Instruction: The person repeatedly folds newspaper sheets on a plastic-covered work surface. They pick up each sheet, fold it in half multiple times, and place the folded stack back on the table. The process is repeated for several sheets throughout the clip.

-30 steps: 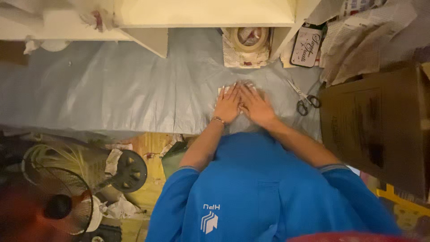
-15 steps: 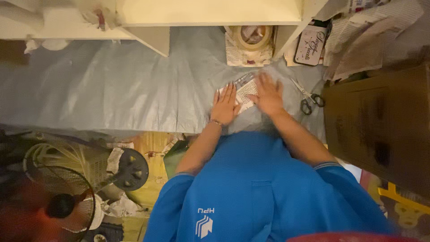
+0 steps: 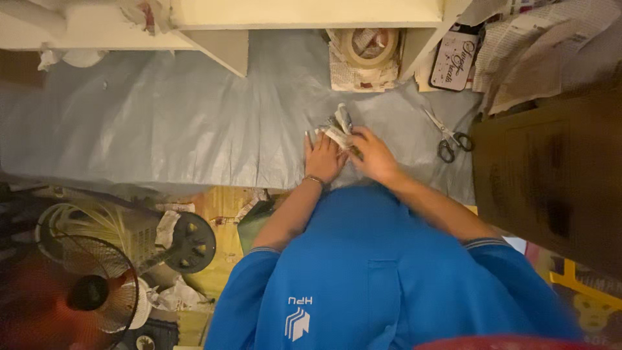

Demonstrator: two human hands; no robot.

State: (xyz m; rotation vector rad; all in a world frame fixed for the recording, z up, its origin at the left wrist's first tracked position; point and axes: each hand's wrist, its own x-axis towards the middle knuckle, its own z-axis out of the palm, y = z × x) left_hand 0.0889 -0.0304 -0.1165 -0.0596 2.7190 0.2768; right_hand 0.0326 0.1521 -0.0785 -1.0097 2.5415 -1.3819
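Left hand (image 3: 322, 157) lies flat, fingers spread, palm down on the near edge of a small crumpled wad of printed newspaper (image 3: 338, 129), pinning it rather than gripping it. Right hand (image 3: 374, 155) is curled around the wad's right side, fingers closed on the paper and lifting a fold of it off the surface. The two hands sit just beside each other, thumbs nearly meeting.

The wad is greyish-white with dark print, creased into sharp ridges; one pointed flap stands up above the fingertips. It rests on a wide sheet of pale blue-grey plastic (image 3: 181, 123) spread over the work surface, wrinkled in long shallow folds.

A thin bracelet (image 3: 313, 179) circles the left wrist. Both forearms run back to short blue sleeves with striped cuffs; the blue shirt (image 3: 382, 272) fills the lower middle of the view.

To the right of the hands, apart from them, lies a pair of metal scissors with dark handles (image 3: 447, 137), blades pointing up-left. Above the hands, a roll of beige tape (image 3: 364, 46) sits on a folded newspaper pad between cream-coloured board edges (image 3: 298, 13). More loose newspaper sheets (image 3: 538, 45) pile at the upper right, above a brown cardboard box (image 3: 551, 175).

Lower left, off the sheet: a floor fan with a wire guard (image 3: 78, 291) among paper scraps
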